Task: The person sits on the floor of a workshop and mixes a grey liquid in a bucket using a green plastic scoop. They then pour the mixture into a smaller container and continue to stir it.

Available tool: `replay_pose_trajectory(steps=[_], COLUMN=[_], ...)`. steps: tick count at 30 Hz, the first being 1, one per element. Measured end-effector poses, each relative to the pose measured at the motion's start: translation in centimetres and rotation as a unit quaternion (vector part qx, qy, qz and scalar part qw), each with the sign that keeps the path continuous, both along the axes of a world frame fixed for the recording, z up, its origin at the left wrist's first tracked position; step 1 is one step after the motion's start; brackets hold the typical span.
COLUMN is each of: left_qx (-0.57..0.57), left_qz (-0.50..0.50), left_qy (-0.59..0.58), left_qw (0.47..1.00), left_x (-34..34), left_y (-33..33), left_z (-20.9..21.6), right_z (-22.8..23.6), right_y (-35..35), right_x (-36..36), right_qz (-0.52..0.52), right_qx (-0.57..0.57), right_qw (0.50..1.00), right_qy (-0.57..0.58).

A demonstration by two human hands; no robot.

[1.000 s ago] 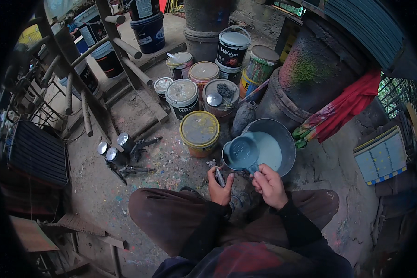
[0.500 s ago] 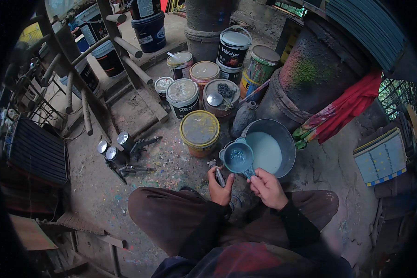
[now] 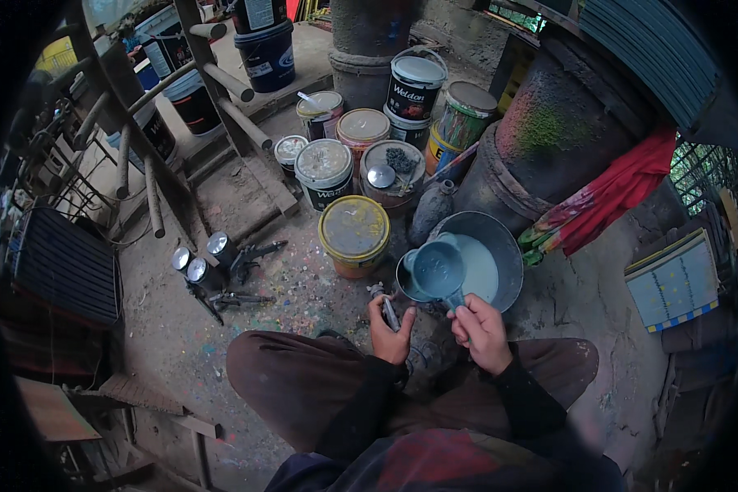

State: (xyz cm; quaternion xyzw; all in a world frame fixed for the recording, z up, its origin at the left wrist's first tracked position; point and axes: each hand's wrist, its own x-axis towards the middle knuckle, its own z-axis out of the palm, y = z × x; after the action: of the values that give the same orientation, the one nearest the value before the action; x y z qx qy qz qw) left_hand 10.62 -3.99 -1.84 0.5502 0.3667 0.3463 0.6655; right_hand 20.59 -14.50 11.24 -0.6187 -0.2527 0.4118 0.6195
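My right hand (image 3: 482,328) grips the handle of a blue-grey mug (image 3: 436,269) full of blue-grey paint. The mug hangs over the left rim of a dark metal bowl (image 3: 510,246) that holds pale liquid. My left hand (image 3: 389,334) is closed around a small metal tool (image 3: 389,312) just below and left of the mug. What lies under the mug is hidden. My knees in brown trousers fill the lower middle of the view.
A yellow-lidded paint tin (image 3: 354,234) stands left of the bowl, with several more tins (image 3: 324,168) behind it. A big dark drum (image 3: 549,139) with a red cloth (image 3: 611,197) is at the right. Small metal tools (image 3: 213,266), a wooden frame (image 3: 221,90) and a grille (image 3: 61,262) lie left.
The mug has shifted slightly right, toward the bowl, with my right hand. My left hand has barely moved.
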Motion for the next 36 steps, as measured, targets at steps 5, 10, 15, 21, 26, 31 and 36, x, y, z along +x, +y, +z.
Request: replay_pose_trajectory(steps=[5, 10, 15, 21, 26, 31, 36], left_qx=[0.005, 0.005, -0.004, 0.007, 0.022, 0.106, 0.107], left_qz=[0.002, -0.003, -0.001, -0.001, -0.003, 0.005, 0.008], left_qy=[0.002, -0.001, 0.001, 0.008, 0.011, 0.024, 0.018], left_qw=[1.0, 1.0, 1.0, 1.0, 1.0, 0.994, 0.994], left_x=[0.0, 0.1, 0.2, 0.1, 0.2, 0.3, 0.4], left_y=[0.0, 0.0, -0.1, -0.1, -0.1, 0.1, 0.1], left_z=[-0.2, -0.5, -0.3, -0.4, -0.6, -1.7, -1.5], right_z=[-0.1, -0.1, 0.0, 0.5, 0.4, 0.6, -0.1], right_y=[-0.1, -0.2, -0.4, -0.3, -0.5, -0.3, -0.3], right_x=[0.3, 0.6, 0.5, 0.4, 0.4, 0.3, 0.5], right_qz=[0.041, 0.07, 0.016, 0.018, -0.001, 0.019, 0.071], right_qx=[-0.032, -0.068, -0.017, -0.032, -0.01, -0.033, -0.068], right_qw=[0.998, 0.993, 0.999, 0.999, 1.0, 0.998, 0.992], right_qy=[-0.04, -0.07, -0.037, -0.031, -0.025, -0.054, -0.084])
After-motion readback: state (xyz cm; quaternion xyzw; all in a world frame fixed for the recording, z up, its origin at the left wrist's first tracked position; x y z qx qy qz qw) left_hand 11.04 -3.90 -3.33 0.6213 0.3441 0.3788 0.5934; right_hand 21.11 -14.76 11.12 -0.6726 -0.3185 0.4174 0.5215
